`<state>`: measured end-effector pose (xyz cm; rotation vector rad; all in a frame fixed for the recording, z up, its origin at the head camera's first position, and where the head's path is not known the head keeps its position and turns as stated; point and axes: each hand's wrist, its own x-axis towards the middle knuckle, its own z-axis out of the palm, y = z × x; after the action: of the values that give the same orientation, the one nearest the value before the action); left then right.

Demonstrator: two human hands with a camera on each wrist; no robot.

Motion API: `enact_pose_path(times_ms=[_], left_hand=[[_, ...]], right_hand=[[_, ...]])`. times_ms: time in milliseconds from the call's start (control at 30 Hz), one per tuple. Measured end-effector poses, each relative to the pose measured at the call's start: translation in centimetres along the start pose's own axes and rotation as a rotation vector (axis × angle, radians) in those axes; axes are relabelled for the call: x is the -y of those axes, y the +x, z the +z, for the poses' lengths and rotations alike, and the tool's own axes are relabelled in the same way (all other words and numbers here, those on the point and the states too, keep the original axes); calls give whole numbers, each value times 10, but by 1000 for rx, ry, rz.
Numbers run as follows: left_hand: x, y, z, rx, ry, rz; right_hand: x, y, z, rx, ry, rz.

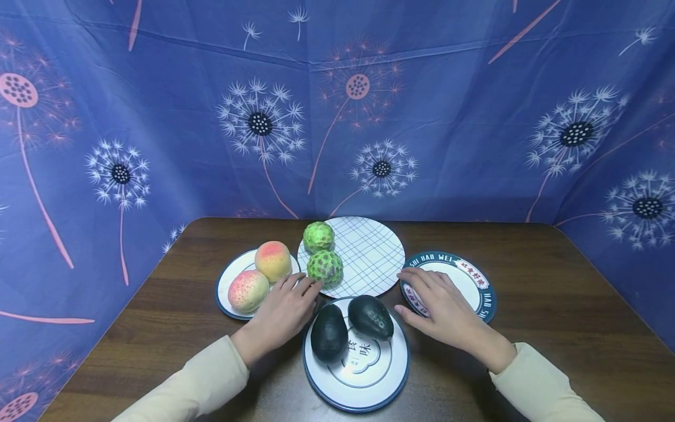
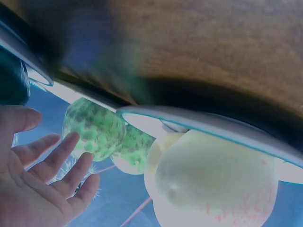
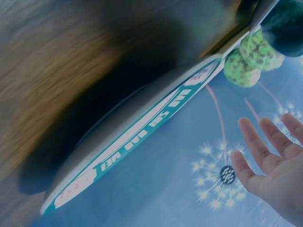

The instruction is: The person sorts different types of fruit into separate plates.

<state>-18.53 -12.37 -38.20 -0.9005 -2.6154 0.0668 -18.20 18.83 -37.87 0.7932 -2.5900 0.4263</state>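
Observation:
My left hand hovers with loosely spread fingers between a plate of two peaches and a plate of two dark avocados. In the left wrist view its palm and fingers show empty. My right hand reaches over the near left part of a green-rimmed plate, fingers extended and holding nothing. Both hands flank the avocados, which lie on a blue-edged white plate at the near middle. Behind them, two knobby green custard apples sit at the left of a grid-patterned plate.
The peaches' blue-edged plate stands at the left, close to the grid-patterned one. All four plates cluster on a brown wooden table. A blue dandelion-print cloth hangs along the table's back and sides.

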Motion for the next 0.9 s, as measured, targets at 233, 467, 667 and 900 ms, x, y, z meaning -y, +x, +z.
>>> enact_pose_path(times_ms=[233, 467, 667, 900], left_hand=[[4, 7, -1, -74, 4, 12], [4, 18, -3, -95, 3, -7], [5, 27, -1, -131, 5, -9], [9, 35, 4, -150, 14, -27]], right_hand=[[-18, -5, -8, 9, -29, 72], [-39, -12, -11, -24, -74, 106], [-56, -20, -15, -43, -82, 134], [-72, -27, -22, -46, -105, 181]])
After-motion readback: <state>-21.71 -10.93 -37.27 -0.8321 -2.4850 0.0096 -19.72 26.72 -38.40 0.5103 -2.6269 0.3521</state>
